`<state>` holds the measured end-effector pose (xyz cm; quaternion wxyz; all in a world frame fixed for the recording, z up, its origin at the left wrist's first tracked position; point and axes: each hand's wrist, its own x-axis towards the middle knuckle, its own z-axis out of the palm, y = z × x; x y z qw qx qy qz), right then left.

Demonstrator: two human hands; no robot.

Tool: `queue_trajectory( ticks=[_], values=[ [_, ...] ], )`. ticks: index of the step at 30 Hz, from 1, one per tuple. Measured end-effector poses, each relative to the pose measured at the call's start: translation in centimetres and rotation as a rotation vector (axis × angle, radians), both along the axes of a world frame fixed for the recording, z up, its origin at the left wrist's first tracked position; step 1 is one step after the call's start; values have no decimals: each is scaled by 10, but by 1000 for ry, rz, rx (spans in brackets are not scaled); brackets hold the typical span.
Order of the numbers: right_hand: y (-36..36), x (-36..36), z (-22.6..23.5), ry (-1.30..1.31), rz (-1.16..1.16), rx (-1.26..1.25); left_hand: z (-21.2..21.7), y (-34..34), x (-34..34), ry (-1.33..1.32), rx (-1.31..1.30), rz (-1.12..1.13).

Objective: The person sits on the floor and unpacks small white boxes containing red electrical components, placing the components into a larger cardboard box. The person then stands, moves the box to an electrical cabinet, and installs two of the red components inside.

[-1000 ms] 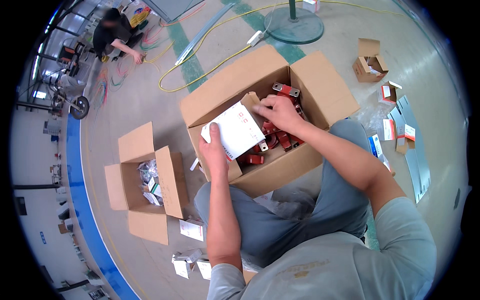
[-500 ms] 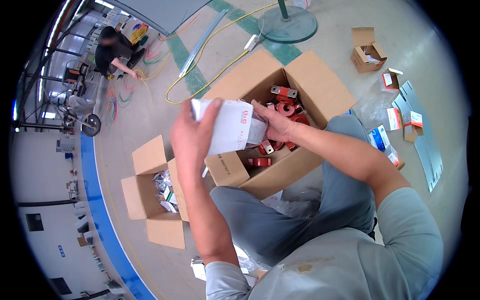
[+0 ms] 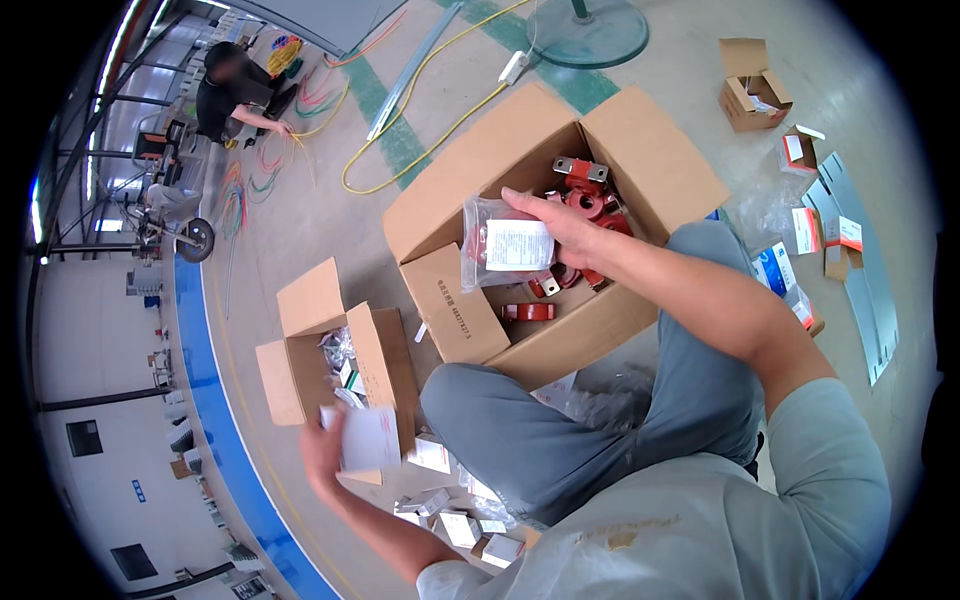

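Over the large cardboard box (image 3: pixel 655 150) my right hand (image 3: pixel 570 232) grips a clear plastic bag (image 3: pixel 478 245) with a white printed label on its front; what lies inside the bag is mostly hidden. Red ring-shaped parts with metal tabs (image 3: pixel 585 203) lie loose in that box below the hand. To the lower left, my left hand (image 3: pixel 322 450) is closed on a small white carton (image 3: pixel 368 440), slightly blurred. The carton is in front of the smaller open cardboard box (image 3: pixel 395 350), which holds plastic bags and a green-and-white packet (image 3: pixel 351 378).
Several small white cartons (image 3: pixel 462 530) lie on the floor beside my left arm. Opened cartons (image 3: pixel 805 232) and grey metal strips (image 3: pixel 868 290) lie to the right. A yellow cable (image 3: pixel 420 160) loops beyond the large box. A person (image 3: pixel 240 95) crouches at the far left among wires.
The white carton has come away from the plastic bag and moved down and left with my left hand. My right hand keeps the bag, now fully in sight above the large box.
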<state>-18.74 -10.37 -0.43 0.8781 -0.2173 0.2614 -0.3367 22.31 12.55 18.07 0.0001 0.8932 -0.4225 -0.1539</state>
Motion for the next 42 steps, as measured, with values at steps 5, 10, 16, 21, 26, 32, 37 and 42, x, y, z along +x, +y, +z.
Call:
queue_trajectory(
  ticks=[5, 10, 16, 21, 26, 32, 37, 42],
  values=[
    [6, 9, 5, -16, 69, -53, -33, 29, -21, 6, -245, -102],
    [24, 9, 20, 57, 99, -13, -101, -80, -171, 885, -593, -307],
    [20, 3, 5, 169, 134, -59, -165, -128, -225, 1154, -627, -31],
    [25, 3, 11, 167, 45, -195, -169, -127, -219, 1207, -850, 182],
    [27, 19, -13, 212, 13, -193, -169, -130, -214, 876, -1051, -11],
    [30, 17, -2, 235, -134, -156, -176, -134, -201, 821, -1075, -10],
    [21, 9, -2, 70, -109, -84, -163, -133, -204, 1138, -1036, 171],
    [17, 16, -3, 304, -59, -561, -166, -132, -203, 1185, -1020, 193]
  ],
)
